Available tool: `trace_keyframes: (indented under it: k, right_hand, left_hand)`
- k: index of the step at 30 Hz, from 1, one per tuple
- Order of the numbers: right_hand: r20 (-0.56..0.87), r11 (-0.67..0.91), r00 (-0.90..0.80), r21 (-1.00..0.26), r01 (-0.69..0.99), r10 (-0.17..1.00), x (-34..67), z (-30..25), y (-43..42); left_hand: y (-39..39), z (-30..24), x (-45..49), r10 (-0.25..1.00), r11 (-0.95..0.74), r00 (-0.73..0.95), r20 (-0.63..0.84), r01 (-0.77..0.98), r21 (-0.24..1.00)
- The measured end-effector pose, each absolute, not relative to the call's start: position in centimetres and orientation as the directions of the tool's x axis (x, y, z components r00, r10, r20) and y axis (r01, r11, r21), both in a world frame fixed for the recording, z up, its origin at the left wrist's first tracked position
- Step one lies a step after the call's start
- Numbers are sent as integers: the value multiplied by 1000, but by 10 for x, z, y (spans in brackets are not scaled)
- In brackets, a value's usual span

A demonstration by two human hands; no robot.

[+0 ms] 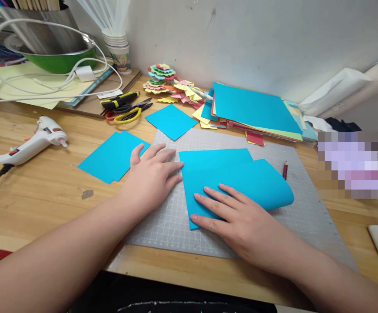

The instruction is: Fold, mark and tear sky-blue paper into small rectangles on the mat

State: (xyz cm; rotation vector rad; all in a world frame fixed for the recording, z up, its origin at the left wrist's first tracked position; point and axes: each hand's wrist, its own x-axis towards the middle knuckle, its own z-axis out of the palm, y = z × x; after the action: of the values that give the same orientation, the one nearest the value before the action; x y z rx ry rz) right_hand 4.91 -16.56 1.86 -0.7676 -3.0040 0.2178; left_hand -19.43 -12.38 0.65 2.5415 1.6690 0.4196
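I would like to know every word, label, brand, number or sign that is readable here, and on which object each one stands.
No text can be read as it stands.
Paper cup: a printed picture, too small to read.
Glue gun: a small label, blurred.
Cutting mat: only grid lines, any numbers too faint.
White slip near the scissors: print too small.

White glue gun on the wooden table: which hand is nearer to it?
Left. The left hand lies flat at the grey cutting mat's left edge, right of the white glue gun. The right hand presses the folded blue paper sheet, farther right.
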Motion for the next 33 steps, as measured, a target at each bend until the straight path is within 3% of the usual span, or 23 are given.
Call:
trace_keyframes:
  k: [33]
  right_hand:
    - [-12,861,-874,-169,480,485,50,18,-165]
  left_hand:
    - [-123,5,-195,909,-408,371,188,886,222]
